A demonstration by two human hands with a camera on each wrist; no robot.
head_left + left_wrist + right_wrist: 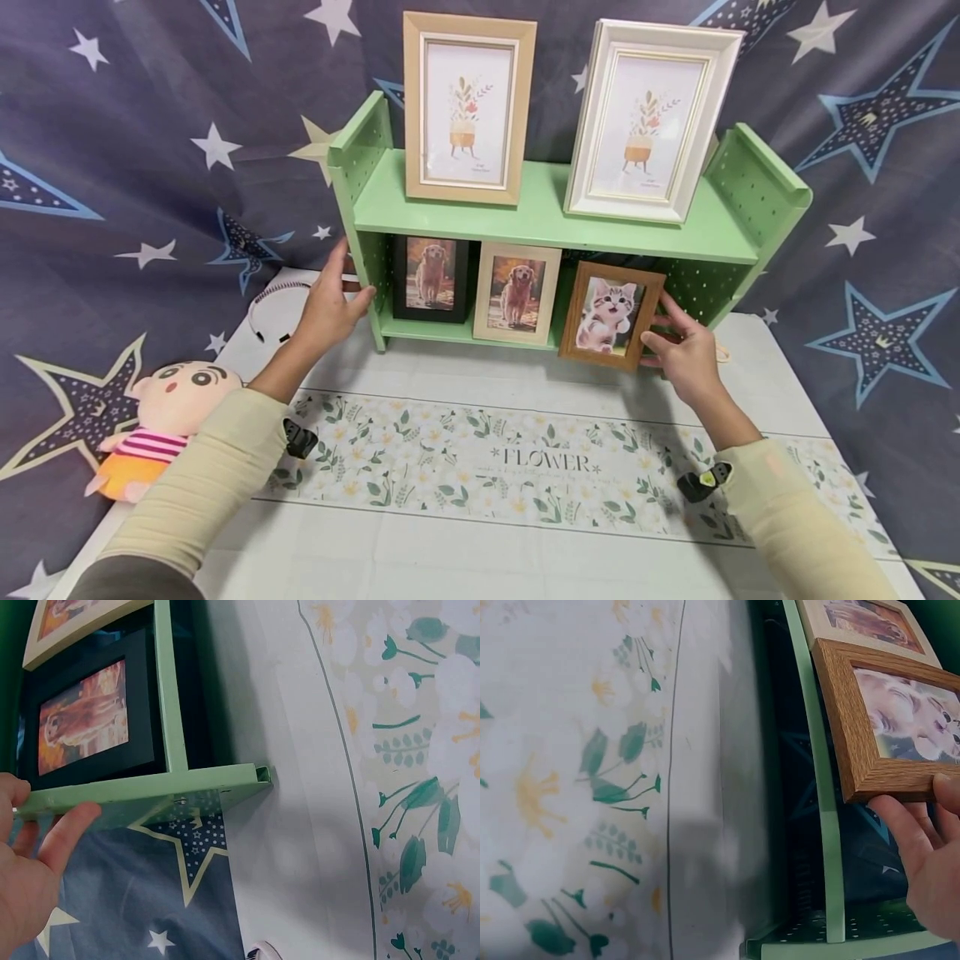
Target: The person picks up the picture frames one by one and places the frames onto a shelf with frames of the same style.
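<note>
A green two-tier shelf point(555, 232) holds several picture frames. My left hand point(330, 302) rests against its left side panel, thumb by the front edge; in the left wrist view the fingertips point(75, 825) touch the panel's outer face and edge. On the right, my right hand point(686, 354) grips the right edge of a brown wooden photo frame point(648, 300) with a kitten picture. That frame leans slightly tilted at the front of the lower tier. Beside it stand a pale wood frame point(557, 287) and a black frame point(431, 315), each with a dog picture.
On the upper tier stand a light wood frame point(416, 108) and a white frame point(708, 125). A plush doll point(146, 450) lies at the left, near a coiled cable point(258, 312). A flower-printed runner point(450, 458) crosses the white table point(360, 550). Star-patterned cloth point(900, 275) hangs behind.
</note>
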